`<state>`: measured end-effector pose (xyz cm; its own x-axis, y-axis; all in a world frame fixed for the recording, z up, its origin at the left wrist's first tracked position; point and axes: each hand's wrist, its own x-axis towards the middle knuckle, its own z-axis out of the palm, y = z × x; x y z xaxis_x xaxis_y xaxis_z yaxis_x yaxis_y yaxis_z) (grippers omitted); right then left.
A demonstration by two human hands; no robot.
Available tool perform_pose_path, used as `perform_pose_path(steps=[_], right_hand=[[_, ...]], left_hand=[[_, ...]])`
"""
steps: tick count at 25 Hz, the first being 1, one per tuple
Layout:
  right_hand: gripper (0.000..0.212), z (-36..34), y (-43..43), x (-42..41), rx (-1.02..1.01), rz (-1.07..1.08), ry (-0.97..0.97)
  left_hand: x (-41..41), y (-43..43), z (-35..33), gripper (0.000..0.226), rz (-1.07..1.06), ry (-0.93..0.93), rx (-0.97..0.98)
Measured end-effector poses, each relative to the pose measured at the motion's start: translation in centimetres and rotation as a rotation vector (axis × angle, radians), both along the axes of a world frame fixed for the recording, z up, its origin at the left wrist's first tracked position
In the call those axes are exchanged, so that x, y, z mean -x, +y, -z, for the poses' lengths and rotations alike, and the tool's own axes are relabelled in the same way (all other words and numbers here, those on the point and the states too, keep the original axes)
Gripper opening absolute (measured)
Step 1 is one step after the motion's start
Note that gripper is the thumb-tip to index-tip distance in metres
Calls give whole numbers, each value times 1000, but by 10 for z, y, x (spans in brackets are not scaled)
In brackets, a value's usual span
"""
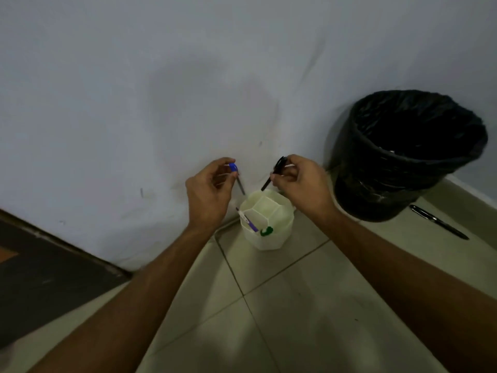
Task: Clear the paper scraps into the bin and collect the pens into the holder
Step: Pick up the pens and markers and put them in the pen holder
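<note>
A white pen holder (279, 239) with several compartments stands on the floor against the wall. A purple-and-white pen (248, 221) and a green-capped item (266, 231) sit in its near compartments. My left hand (208, 193) pinches a blue-capped pen (236, 176), tip pointing down at the holder's far rim. My right hand (301, 183) grips a black pen (274, 173), tip angled down-left above the holder. A black-lined bin (403, 157) stands to the right. Another black pen (438, 222) lies on the floor beside the bin.
A pale wall (188, 90) rises directly behind the holder and bin. Beige floor tiles (309, 305) fill the foreground. A dark door or panel (48, 267) meets the wall at lower left.
</note>
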<state>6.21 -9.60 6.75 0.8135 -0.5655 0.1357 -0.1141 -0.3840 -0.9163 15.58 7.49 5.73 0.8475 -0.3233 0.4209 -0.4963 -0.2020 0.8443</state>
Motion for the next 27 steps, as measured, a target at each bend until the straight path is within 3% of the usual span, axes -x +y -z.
perform_pose_path(steps=[9, 14, 21, 27], right_hand=[[23, 46, 21, -19, 407, -76, 277], [24, 47, 14, -20, 388, -226, 348], [24, 52, 5, -10, 430, -235, 526], [52, 35, -19, 25, 447, -199, 454]], left_hand=[[-6, -2, 42, 19, 84, 18, -348], [-2, -8, 53, 14, 130, 83, -451], [5, -14, 52, 11, 180, 218, -467], [12, -45, 27, 28, 155, 68, -434]])
